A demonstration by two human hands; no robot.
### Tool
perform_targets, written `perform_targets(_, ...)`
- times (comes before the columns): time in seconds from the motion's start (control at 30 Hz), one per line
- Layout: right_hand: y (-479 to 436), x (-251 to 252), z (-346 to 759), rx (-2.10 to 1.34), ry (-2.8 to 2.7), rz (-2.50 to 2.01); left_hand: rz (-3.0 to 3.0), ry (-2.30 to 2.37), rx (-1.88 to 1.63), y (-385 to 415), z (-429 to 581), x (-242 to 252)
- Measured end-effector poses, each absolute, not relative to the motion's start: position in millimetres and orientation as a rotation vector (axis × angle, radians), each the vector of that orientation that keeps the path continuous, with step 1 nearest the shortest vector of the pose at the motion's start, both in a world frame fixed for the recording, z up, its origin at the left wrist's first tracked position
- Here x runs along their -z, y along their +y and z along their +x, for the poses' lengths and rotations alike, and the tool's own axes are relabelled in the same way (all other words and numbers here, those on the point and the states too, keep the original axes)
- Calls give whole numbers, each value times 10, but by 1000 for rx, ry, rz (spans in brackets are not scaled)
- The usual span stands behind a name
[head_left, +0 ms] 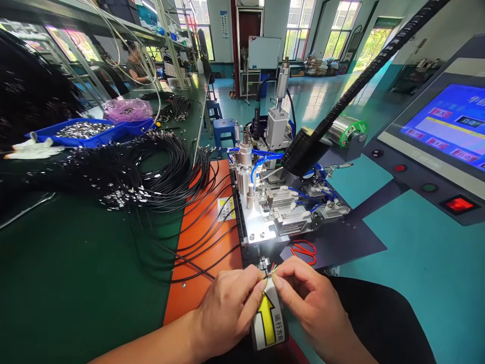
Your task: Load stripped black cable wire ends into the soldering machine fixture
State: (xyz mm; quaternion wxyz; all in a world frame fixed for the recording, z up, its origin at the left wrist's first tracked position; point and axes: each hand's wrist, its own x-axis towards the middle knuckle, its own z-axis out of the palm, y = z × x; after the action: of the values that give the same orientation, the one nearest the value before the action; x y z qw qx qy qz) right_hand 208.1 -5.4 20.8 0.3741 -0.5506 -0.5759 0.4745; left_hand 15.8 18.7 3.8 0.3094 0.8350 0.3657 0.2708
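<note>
My left hand [233, 303] is closed in a pinch on the end of a black cable [195, 266], which runs in from the left. Thin coloured wires [273, 268] fan out from that end, above my thumbs. With thumb and forefinger my right hand [312, 301] pinches these wires from the other side. Both sets of fingertips meet over a white label with a yellow arrow [267, 318] on a rounded part of the machine. Just beyond my hands stands the metal machine [261, 220], where more black cables end along its left edge. My fingers partly hide the cable end.
Bundles of black cables [166, 162] lie on the green table [76, 283]. Behind them sit a blue tray [125, 132] of small metal parts and a pink bag [127, 108]. Red-handled scissors [305, 251], a black flexible lamp [306, 151] and a control screen [447, 131] are at the right. A person [137, 65] sits far left.
</note>
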Motion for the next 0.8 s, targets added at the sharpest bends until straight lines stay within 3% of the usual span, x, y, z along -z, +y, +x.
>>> perform_targets(0.27, -117, -157, 1988, -1107, -1427, -1400, 2341, 993, -698, 174, 160, -26)
perform_targets(0.63, -174, 13, 1961, -419, -1866, -1224, 2372, 1037, -678, 182, 151, 4)
perform_targets(0.8, -202, -26, 2216, -526, -1755, -1407, 2341, 1014, -654, 194, 149, 11)
